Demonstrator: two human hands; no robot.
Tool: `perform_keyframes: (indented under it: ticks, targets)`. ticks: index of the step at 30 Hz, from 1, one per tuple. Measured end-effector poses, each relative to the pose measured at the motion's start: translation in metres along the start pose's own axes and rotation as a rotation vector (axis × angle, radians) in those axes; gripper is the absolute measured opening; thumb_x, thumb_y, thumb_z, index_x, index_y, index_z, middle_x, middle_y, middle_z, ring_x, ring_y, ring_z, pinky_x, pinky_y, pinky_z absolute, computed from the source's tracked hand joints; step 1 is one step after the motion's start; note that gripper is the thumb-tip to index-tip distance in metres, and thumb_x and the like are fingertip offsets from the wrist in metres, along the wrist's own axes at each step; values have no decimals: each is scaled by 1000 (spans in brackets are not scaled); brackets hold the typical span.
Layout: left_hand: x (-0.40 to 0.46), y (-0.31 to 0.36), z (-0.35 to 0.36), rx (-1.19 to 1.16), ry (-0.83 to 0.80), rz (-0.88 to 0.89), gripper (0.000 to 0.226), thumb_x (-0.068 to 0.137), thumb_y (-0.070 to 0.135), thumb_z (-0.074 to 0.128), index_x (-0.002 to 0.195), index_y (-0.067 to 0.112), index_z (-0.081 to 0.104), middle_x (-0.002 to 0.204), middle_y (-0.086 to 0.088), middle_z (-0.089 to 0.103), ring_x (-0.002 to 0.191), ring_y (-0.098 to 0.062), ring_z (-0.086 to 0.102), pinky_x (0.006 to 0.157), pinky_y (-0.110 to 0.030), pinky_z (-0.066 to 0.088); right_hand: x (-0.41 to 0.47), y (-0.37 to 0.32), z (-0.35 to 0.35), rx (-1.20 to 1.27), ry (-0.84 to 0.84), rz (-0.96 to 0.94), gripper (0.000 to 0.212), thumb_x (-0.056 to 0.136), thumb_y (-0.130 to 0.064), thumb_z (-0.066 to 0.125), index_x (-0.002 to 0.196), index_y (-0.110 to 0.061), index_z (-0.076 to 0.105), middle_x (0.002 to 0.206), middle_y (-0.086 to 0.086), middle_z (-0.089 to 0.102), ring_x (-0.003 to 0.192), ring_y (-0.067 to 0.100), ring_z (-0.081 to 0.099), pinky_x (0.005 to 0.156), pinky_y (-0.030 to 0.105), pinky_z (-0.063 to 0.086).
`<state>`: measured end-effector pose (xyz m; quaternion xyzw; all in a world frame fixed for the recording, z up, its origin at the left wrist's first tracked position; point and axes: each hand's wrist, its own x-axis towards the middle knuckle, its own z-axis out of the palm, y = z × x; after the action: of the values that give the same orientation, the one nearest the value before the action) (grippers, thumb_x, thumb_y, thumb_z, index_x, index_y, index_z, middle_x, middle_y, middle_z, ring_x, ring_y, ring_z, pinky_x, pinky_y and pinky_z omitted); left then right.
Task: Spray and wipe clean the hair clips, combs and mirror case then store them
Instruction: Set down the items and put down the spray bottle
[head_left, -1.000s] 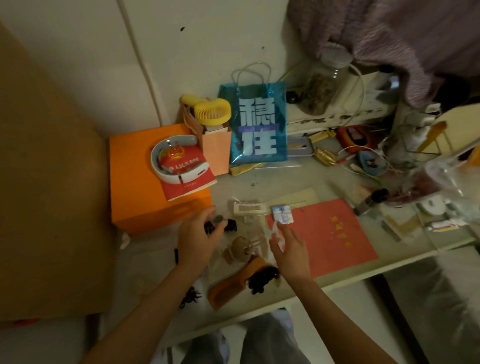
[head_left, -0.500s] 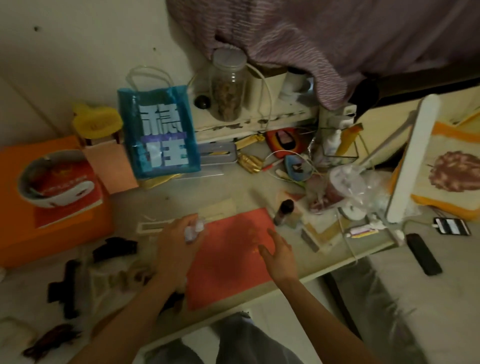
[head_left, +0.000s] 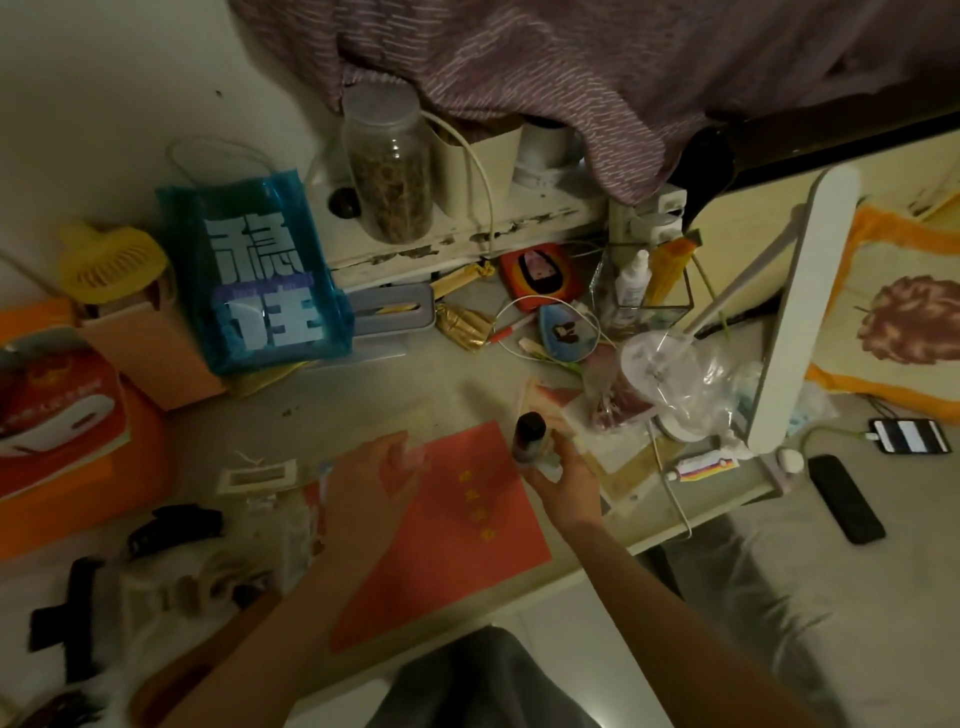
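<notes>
My right hand (head_left: 563, 480) grips a small spray bottle (head_left: 527, 439) with a dark cap, standing at the far right corner of a red folder (head_left: 457, 535). My left hand (head_left: 366, 486) hovers over the folder's left edge and pinches a small clear item (head_left: 415, 453), too blurred to name. Two black hair clips (head_left: 174, 525) (head_left: 78, 613) lie at the left on the desk, with a beige clip (head_left: 228, 571) between them and my left forearm. A brown comb (head_left: 166, 686) lies near the front edge, partly under that forearm.
A blue gift bag (head_left: 260, 280), an orange box (head_left: 78, 499) and a jar (head_left: 389, 161) stand at the back. Crumpled plastic (head_left: 685, 384) and a white lamp (head_left: 800, 312) crowd the right. A phone (head_left: 909, 435) and a remote (head_left: 845, 505) lie on the bed.
The view has swung right. My right hand reached forward and took hold of the spray bottle. My left hand picked up the small clear item and moved right, over the folder.
</notes>
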<state>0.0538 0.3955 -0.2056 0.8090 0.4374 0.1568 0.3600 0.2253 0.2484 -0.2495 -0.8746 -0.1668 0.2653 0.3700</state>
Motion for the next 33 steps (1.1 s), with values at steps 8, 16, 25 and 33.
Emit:
perform_keyframes:
  ticks: [8, 16, 25, 33]
  targets:
    - [16, 20, 11, -4, 12, 39, 40, 83, 34, 72, 119, 18, 64, 109, 3, 66, 96, -9, 57, 87, -28, 42, 31, -2, -3, 130, -96, -15, 75, 78, -25, 79, 142, -19, 42, 140, 0, 50, 128, 20, 47, 96, 25, 36]
    - [36, 32, 12, -27, 27, 54, 38, 82, 25, 74, 118, 15, 65, 112, 0, 66, 102, -11, 56, 91, -24, 37, 40, 4, 3, 225, -93, -85, 41, 77, -15, 78, 113, -17, 59, 104, -5, 60, 100, 16, 58, 84, 25, 47]
    - [50, 55, -11, -294, -10, 14, 42, 81, 32, 70, 121, 22, 63, 106, 11, 64, 96, 2, 60, 78, -3, 43, 22, -36, -11, 234, -175, -343, 18, 83, -12, 72, 98, -12, 60, 85, -2, 57, 73, -6, 56, 62, 7, 42]
    - [62, 91, -56, -464, 0, 117, 31, 81, 31, 67, 112, 33, 64, 106, 22, 64, 96, 15, 58, 75, -3, 44, -6, -101, -13, 139, -212, -602, 26, 90, -26, 64, 112, -34, 53, 97, 0, 58, 85, 7, 52, 71, 19, 40]
